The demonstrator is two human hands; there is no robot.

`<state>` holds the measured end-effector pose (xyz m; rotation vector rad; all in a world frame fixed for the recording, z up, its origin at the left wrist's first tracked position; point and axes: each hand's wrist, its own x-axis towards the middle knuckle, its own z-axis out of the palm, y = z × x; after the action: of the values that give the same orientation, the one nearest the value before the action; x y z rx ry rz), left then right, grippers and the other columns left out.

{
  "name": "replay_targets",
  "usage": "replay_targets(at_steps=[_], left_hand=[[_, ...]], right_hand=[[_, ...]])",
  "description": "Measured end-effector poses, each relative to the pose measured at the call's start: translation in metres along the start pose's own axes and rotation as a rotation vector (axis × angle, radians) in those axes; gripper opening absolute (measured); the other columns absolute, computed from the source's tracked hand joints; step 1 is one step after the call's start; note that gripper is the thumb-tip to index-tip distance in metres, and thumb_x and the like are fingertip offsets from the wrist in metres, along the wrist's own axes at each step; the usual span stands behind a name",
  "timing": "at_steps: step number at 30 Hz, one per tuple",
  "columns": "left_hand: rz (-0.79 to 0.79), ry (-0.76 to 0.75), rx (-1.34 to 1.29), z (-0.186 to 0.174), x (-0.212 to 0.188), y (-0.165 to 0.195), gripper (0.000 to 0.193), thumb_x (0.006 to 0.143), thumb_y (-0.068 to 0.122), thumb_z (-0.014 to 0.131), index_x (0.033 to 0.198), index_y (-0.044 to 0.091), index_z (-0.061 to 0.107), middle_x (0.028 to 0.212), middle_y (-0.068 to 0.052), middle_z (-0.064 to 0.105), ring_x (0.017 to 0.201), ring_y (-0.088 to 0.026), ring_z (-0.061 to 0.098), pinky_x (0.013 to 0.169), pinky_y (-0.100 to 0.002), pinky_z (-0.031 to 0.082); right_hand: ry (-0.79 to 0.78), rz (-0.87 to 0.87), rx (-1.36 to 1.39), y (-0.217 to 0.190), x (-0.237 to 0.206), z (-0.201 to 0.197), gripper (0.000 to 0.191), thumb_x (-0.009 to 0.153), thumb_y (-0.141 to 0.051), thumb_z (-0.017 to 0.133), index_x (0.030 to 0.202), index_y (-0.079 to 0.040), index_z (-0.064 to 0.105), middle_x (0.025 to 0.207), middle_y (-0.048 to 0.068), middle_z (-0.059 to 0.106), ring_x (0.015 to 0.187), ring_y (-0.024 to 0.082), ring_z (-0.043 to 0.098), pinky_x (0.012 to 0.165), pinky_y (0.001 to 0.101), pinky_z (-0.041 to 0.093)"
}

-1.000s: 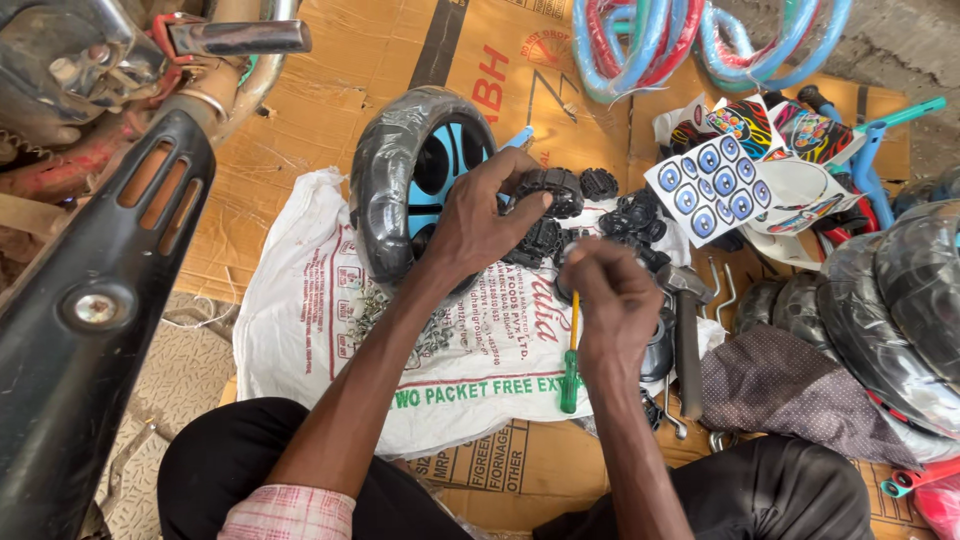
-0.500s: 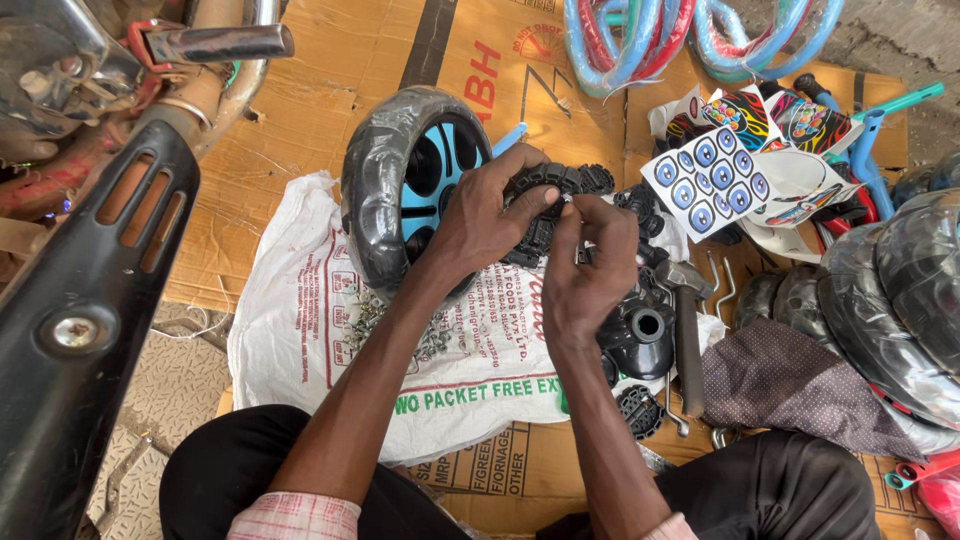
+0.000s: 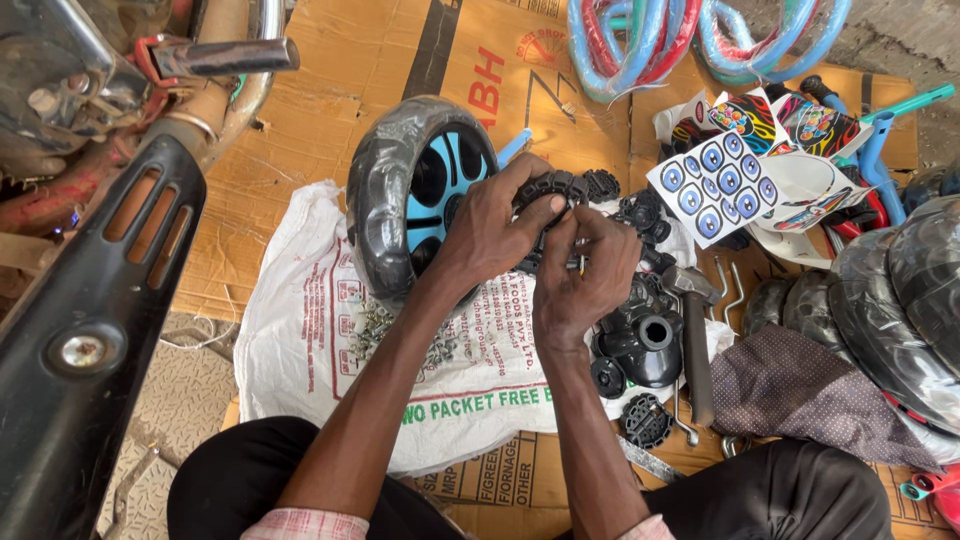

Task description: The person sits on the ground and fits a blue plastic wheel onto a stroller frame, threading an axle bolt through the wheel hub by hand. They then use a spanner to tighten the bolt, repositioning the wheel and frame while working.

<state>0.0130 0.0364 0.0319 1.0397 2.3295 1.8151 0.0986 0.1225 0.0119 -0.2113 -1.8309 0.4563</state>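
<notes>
My left hand (image 3: 490, 235) grips a small black toothed plastic wheel (image 3: 560, 187) from its left side. My right hand (image 3: 585, 280) is closed just below it, fingers pinched on a thin metal tool (image 3: 580, 265); only its tip shows and the handle is hidden in my fist. Both hands hover over a white woven sack (image 3: 320, 340) spread on cardboard (image 3: 330, 80). Just left of my left hand, a larger black wheel with a light blue hub (image 3: 405, 195), wrapped in plastic, leans on the sack.
Loose screws (image 3: 370, 325) lie on the sack. More black plastic parts (image 3: 640, 345), a hammer (image 3: 692, 330), a round-sticker sheet (image 3: 715, 185) and a dotted brown cloth (image 3: 800, 385) sit to the right, beside wrapped tyres (image 3: 890, 300). A motorcycle's black guard (image 3: 90, 330) fills the left.
My right hand, which held a green-handled screwdriver hanging down over the sack, has risen to the small black wheel and closed against it. My left hand kept its grip.
</notes>
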Motion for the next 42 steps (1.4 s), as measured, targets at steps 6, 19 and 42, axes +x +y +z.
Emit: replay_targets(at_steps=[6,19,42], left_hand=[[0.067,-0.043,-0.069,-0.006,-0.001,-0.002,0.041,0.093,0.034,0.075,0.115,0.004,0.06,0.096,-0.012,0.073,0.089,-0.019,0.071,0.078,-0.037,0.056],[-0.021,-0.04,-0.057,-0.002,0.001,0.0,0.038,0.089,0.034,0.08,0.105,0.004,0.062,0.089,-0.009,0.072,0.08,-0.018,0.065,0.075,-0.037,0.053],[0.04,0.029,0.024,0.016,-0.004,-0.005,0.034,0.097,0.024,0.07,0.117,0.002,0.054,0.097,-0.017,0.071,0.092,-0.031,0.074,0.08,-0.046,0.054]], right_hand=[[0.024,0.059,0.033,-0.001,-0.004,0.004,0.017,0.095,0.004,0.076,0.102,-0.006,0.063,0.084,0.006,0.056,0.072,0.021,0.053,0.065,0.0367,0.044],[-0.026,0.568,0.672,-0.001,-0.008,-0.006,0.011,0.099,0.001,0.069,0.107,-0.003,0.063,0.126,0.012,0.064,0.105,0.011,0.064,0.081,0.0237,0.058],[-0.057,0.321,0.221,0.004,-0.007,0.006,0.012,0.104,0.004,0.063,0.099,0.002,0.052,0.112,0.017,0.067,0.091,0.02,0.068,0.077,0.0339,0.057]])
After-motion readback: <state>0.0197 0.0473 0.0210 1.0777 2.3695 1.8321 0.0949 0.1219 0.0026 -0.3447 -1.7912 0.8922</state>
